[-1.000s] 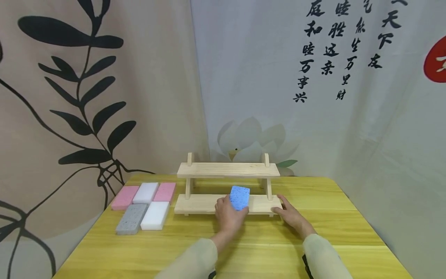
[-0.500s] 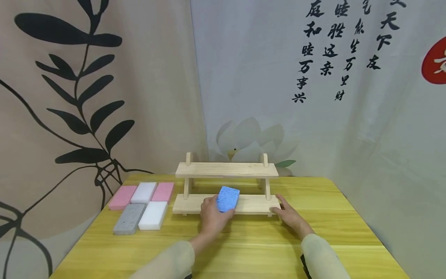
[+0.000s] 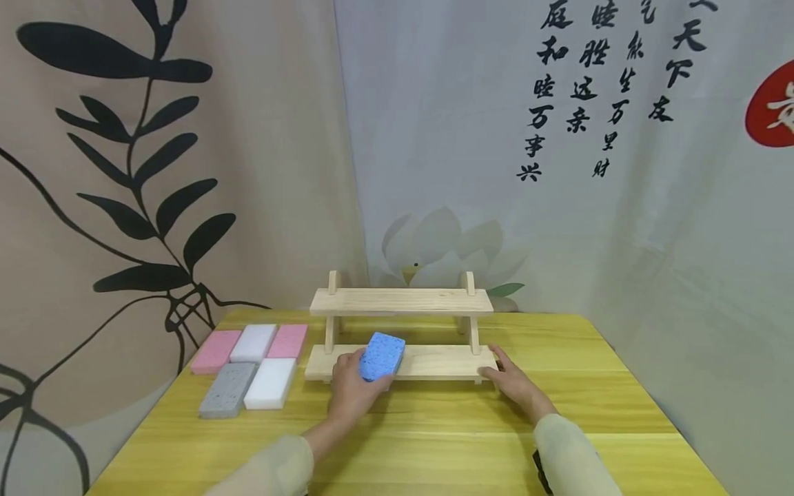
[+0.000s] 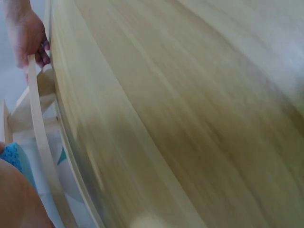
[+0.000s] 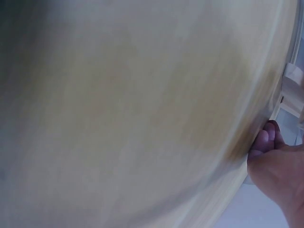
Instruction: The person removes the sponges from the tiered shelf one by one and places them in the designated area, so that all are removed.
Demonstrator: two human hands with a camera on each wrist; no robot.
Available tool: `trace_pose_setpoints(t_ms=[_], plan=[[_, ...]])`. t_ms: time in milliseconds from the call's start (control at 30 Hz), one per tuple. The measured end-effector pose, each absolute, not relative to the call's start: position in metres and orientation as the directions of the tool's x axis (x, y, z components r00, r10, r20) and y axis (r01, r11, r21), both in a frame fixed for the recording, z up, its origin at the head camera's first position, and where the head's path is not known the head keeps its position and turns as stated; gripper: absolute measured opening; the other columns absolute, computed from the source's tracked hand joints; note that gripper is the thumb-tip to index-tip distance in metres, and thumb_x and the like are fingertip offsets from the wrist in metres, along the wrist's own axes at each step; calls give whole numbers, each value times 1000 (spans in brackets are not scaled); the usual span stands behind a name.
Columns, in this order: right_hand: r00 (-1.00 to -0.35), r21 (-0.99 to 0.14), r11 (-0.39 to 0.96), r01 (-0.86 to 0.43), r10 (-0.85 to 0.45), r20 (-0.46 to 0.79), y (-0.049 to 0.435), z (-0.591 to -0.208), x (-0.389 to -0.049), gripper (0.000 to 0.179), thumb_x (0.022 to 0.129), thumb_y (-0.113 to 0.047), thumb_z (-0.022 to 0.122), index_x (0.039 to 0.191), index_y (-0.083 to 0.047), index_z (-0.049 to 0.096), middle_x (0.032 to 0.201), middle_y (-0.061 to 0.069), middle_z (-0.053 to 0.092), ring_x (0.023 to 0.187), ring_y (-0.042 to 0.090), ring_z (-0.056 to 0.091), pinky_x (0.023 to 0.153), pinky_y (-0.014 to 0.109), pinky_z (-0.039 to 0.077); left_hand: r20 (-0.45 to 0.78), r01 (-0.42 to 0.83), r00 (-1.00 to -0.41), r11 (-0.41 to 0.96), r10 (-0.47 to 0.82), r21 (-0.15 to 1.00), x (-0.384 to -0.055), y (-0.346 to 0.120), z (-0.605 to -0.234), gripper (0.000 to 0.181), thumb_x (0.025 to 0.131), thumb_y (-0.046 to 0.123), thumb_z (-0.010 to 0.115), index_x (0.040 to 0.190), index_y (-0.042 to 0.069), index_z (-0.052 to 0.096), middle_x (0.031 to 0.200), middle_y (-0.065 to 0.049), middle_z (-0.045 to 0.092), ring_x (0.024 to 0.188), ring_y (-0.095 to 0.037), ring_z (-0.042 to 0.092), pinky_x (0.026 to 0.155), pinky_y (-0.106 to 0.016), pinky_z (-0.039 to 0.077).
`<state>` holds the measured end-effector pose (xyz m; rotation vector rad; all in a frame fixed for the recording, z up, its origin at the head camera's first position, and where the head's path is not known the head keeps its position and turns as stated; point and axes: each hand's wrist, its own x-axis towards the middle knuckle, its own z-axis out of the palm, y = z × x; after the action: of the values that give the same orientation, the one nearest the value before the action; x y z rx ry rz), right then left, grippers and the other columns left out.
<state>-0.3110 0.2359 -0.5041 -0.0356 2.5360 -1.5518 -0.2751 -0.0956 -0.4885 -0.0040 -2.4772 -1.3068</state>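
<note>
In the head view my left hand point(image 3: 353, 389) grips a blue speckled sponge point(image 3: 382, 356), tilted in front of the lower board of a two-tier wooden shelf point(image 3: 401, 301). Whether the sponge touches the board I cannot tell. My right hand point(image 3: 520, 386) holds the right end of that lower board, thumb toward the front edge and fingers toward the back. In the left wrist view only an edge of the blue sponge point(image 4: 13, 156) shows beside my left hand point(image 4: 19, 199). The right wrist view catches my right hand point(image 5: 278, 166) with its fingers curled.
Left of the shelf, pink sponges point(image 3: 215, 351), white sponges point(image 3: 271, 384) and a grey sponge point(image 3: 228, 390) lie flat in two rows on the yellow wooden table point(image 3: 446, 441). A printed curtain point(image 3: 285, 172) hangs behind the table.
My left hand has moved left along the lower board with the blue sponge, which has tilted more. My right hand has stayed at the shelf's right end.
</note>
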Motion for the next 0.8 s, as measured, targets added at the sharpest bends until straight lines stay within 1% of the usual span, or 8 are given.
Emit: trace_pose_setpoints(t_ms=[333,467,667,800], plan=[[-986,-886,458,64,-106,-126,235,-503,-310,81,98,-40,60,159,-15,13,157,34,15,145,49,15,113,64,19,293,190,-950,545,-108,817,-273,-119,-484,81,73,34,87,137,-2,52,128,-19,49,111,-31,47,91,-45,42],[-986,-890,453,58,-114,-122,235,-503,-310,83,97,-41,61,159,-15,12,157,33,15,145,48,15,113,63,19,299,201,-949,541,-98,817,-269,-136,-482,80,74,31,86,137,-3,51,129,-20,49,113,-33,48,93,-48,43],[-985,-897,437,59,-123,-124,237,-503,-309,84,97,-40,62,159,-15,12,158,33,14,145,47,14,114,62,19,260,168,-961,549,-94,819,-265,-164,-481,81,79,30,83,142,-4,46,133,-24,47,119,-38,48,99,-53,42],[-985,-893,445,61,-118,-125,238,-503,-310,84,97,-41,62,159,-14,12,157,33,15,145,48,15,113,63,18,223,132,-970,562,-96,816,-264,-181,-484,82,80,33,82,143,-4,44,135,-24,45,123,-40,46,102,-56,40]])
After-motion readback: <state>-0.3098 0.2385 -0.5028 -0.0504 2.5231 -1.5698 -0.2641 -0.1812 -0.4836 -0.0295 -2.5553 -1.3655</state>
